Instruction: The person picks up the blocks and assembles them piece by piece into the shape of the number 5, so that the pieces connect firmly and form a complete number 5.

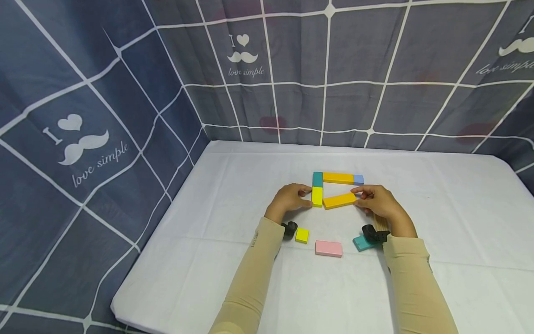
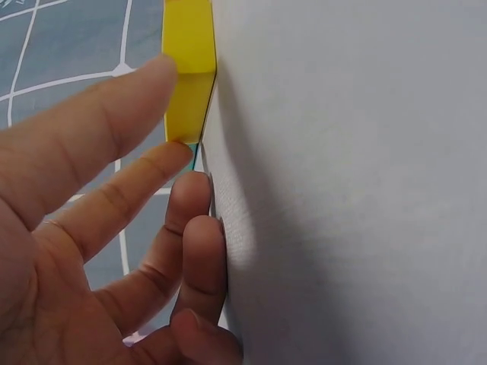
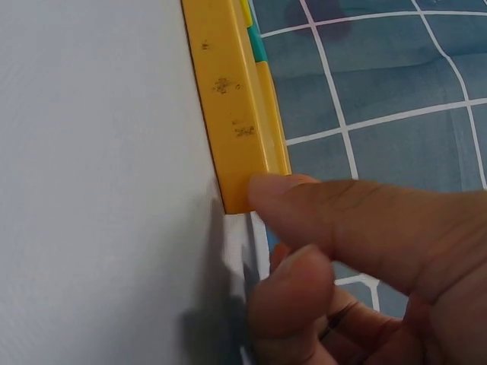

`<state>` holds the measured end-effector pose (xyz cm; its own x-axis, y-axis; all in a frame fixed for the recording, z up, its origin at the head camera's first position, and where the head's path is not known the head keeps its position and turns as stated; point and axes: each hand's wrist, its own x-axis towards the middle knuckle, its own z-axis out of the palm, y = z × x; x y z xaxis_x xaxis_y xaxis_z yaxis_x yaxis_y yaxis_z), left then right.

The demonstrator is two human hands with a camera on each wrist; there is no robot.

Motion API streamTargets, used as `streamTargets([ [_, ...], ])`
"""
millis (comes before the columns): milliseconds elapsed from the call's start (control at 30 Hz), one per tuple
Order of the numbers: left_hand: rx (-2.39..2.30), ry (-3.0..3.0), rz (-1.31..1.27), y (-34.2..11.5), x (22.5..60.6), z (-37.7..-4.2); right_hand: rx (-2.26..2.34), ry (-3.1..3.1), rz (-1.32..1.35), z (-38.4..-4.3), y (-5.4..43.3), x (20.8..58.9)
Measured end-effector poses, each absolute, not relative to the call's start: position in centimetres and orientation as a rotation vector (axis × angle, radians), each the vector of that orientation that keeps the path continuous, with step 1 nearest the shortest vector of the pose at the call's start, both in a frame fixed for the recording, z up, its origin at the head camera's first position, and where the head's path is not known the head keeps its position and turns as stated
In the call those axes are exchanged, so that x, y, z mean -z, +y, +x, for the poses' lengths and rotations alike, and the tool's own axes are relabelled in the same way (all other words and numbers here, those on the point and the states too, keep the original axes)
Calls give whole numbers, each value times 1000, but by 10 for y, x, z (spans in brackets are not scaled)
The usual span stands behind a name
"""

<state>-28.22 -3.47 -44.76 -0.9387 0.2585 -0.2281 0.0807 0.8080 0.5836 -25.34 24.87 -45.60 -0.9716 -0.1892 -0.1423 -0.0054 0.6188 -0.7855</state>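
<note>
My left hand (image 1: 289, 198) touches the left side of a yellow block (image 1: 317, 197). Its thumb lies near the block's front corner, and the index fingertip is by the join with a teal block (image 1: 317, 179). An orange block (image 1: 339, 201) slants out to the right of the yellow one. My right hand (image 1: 378, 200) pinches its right end between thumb and fingers, the thumb on the near face in the right wrist view. Behind, another orange block (image 1: 338, 178) runs from the teal block to a small blue block (image 1: 358, 180).
Nearer me lie a small yellow block (image 1: 302, 236), a pink block (image 1: 328, 248) and a teal block (image 1: 364, 243), partly hidden by the right wrist camera. A wood-coloured piece (image 1: 380, 222) shows under the right wrist. Checked curtains (image 1: 292, 106) border the white table (image 1: 233, 185).
</note>
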Motion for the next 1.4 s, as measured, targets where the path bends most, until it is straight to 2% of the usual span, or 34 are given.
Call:
streamTargets([
  [700,-976,2622,311,-34,449,-284,1357,2745,-31,-240,284,434],
  [1400,-992,2617,263,-33,452,-284,1298,2586,275,-233,327,450],
])
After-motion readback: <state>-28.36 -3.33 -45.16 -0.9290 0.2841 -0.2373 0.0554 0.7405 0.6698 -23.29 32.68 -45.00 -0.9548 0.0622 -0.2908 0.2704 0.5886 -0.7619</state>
